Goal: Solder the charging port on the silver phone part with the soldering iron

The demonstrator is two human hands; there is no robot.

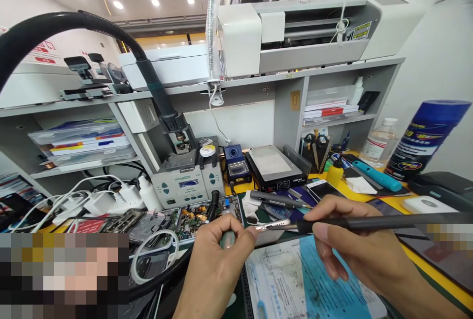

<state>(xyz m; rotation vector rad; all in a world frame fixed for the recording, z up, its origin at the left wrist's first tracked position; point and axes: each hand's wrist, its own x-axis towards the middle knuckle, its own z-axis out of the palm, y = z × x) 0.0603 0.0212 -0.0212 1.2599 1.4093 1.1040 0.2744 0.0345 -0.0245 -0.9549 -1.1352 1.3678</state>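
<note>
My right hand [343,235] grips a soldering iron [332,224] by its black handle, held nearly level with the slim metal tip pointing left. My left hand [221,255] is closed in a pinch just left of that tip. A small silvery piece [261,229] shows at its fingertips, too small to name, and something pale green [227,240] peeks out between the curled fingers. The iron's tip is at or very near the silvery piece; I cannot tell whether they touch. Below both hands lies a blue and white printed booklet [291,279].
Behind stand a grey rework station [188,188], a small blue soldering unit [236,166] and a flat heating plate [271,161]. Circuit boards [195,218] fill a tray at left, near a black hose [162,277]. At right are a spray can [424,141] and a phone [325,191].
</note>
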